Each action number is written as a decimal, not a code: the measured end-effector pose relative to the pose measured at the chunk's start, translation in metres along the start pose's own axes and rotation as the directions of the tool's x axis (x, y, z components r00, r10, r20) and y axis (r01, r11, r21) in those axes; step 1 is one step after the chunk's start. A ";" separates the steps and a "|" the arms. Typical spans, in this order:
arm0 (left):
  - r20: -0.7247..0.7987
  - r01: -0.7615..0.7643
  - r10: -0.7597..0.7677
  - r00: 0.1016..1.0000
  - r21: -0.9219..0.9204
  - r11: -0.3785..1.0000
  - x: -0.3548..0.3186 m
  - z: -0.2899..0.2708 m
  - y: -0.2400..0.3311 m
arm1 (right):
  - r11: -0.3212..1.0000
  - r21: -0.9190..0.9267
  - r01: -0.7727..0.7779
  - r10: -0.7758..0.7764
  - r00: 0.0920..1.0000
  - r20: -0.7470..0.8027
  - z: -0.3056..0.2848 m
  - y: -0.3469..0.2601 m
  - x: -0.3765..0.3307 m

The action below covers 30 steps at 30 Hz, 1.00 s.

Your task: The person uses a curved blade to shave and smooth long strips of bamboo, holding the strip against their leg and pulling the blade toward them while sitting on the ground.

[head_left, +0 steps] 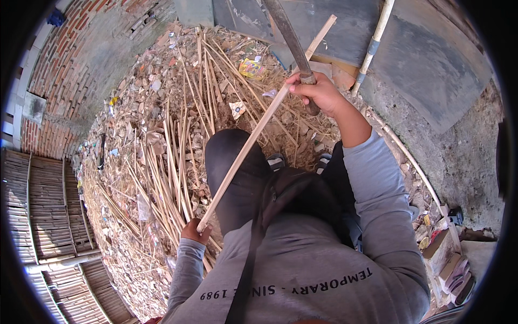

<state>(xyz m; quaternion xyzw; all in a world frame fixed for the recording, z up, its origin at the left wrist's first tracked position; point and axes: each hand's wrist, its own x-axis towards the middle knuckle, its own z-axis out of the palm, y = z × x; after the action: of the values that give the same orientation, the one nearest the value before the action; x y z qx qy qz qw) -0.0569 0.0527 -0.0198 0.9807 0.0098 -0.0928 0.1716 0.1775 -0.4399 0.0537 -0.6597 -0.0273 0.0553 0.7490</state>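
Observation:
A long pale bamboo strip [245, 154] slants across my lap, from the lower left up past my right hand. My left hand [197, 231] is closed around its near end, low beside my left thigh. In my right hand [318, 94] is the handle of a machete, its fingers wrapped round it. The dark, worn machete blade [288, 35] points away from me and crosses over the strip close to my right fingers. My right thumb and fingertips lie at the strip; whether they also press on it, I cannot tell.
Many split bamboo strips [172, 167] lie in a loose pile on the littered ground to my left. A brick wall [65, 75] and a woven bamboo panel [48, 205] stand at left. A pale pole [374, 46] leans by dark boards [426, 70] at the far right.

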 end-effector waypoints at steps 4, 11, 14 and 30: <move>-0.144 0.111 -0.132 0.981 -0.143 0.983 -0.024 0.014 -0.008 | 0.994 -0.111 0.015 -0.019 0.999 -0.038 -0.003 -0.010 -0.003; -0.180 0.028 -0.023 0.983 0.025 0.999 -0.022 0.033 -0.013 | 0.974 -0.222 0.046 -0.062 0.996 -0.066 0.006 -0.026 -0.011; -0.169 0.001 -0.010 0.985 -0.049 0.999 -0.015 0.031 0.006 | 0.914 -0.352 0.200 -0.255 0.960 -0.118 0.009 -0.025 -0.015; -0.109 -0.104 0.096 0.989 -0.071 0.992 0.038 0.030 0.055 | 0.253 -0.947 0.199 -0.073 0.980 0.186 0.035 -0.011 -0.021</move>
<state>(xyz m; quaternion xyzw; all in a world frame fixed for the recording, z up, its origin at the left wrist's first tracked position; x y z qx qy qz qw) -0.0219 -0.0094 -0.0361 0.9763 -0.0268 -0.0317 0.2124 0.1536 -0.4092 0.0702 -0.9690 -0.1507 -0.0029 0.1959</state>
